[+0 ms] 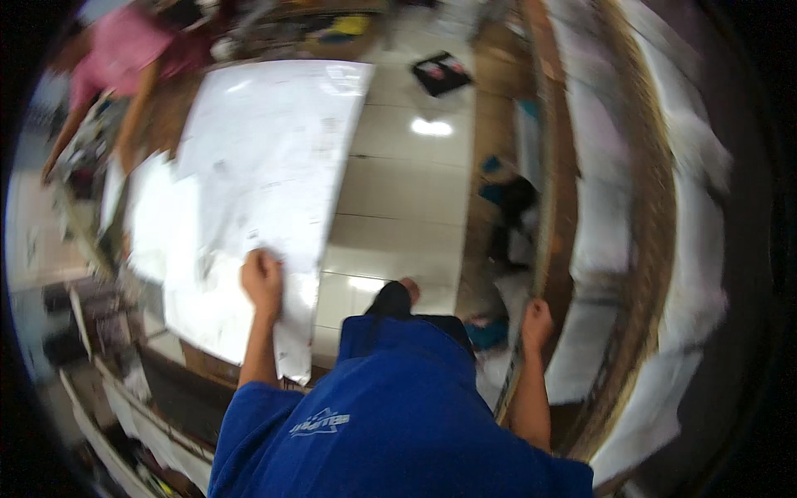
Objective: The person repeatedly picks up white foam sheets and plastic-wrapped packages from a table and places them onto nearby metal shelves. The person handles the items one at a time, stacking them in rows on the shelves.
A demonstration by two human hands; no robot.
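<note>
My left hand (262,280) is curled closed above the near right part of a table covered by large white sheets (266,141) with faint printing. Whether it touches the sheets, or holds something small, I cannot make out. By the brown edge of a long shelf (554,199) on the right, my right hand (537,322) is closed in a loose fist, with nothing showing from it. Pale folded cloth or paper stacks (610,207) lie along that shelf, beside the hand. The picture is smeared by motion.
A tiled floor aisle (398,191) runs between table and shelf; one of my feet shows there. A dark flat item (442,73) lies on the floor ahead. At the far left, a person in pink (124,50) leans over the table. Shelving (124,390) stands at the lower left.
</note>
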